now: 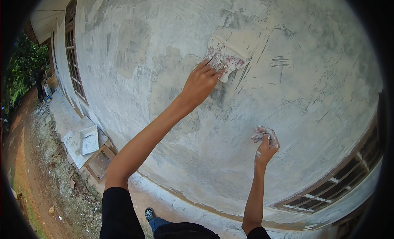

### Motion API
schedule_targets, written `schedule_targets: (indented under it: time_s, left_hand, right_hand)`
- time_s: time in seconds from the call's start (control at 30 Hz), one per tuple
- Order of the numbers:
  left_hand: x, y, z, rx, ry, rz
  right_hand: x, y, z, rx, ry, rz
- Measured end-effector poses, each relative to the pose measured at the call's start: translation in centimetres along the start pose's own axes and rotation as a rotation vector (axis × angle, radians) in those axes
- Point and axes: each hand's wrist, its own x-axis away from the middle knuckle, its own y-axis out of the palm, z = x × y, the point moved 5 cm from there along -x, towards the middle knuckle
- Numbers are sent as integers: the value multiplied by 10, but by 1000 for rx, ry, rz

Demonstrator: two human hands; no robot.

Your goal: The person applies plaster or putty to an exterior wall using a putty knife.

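Left hand (201, 83) is gripping a wide scraper (226, 60), pressing it flat to the wall (320, 74); blade is lying just above-right of the fingers. Right hand (266, 143), lower right, is clenching a small putty-caked tool (259, 134).

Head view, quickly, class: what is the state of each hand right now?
Left hand: closed on a flat scraper pressed to the wall.
Right hand: closed around a putty-smeared lump; what it is cannot be told.
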Motion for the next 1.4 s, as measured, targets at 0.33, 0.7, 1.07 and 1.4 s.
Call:
schedule_targets:
  time_s: [0.33,0.7,1.07,1.4]
  left_hand:
    - [136,11,72,195,-177,-189]
    - [-72,-44,-6,4,-47,253]
    - [105,21,54,150,-236,-164]
    - [111,-48,66,576,-864,240]
  right_hand:
    - [3,-15,8,10,82,3]
    - [4,0,5,-31,77,-25]
    - [11,-10,24,-33,150,-45]
    - [55,52,7,-108,301,-194]
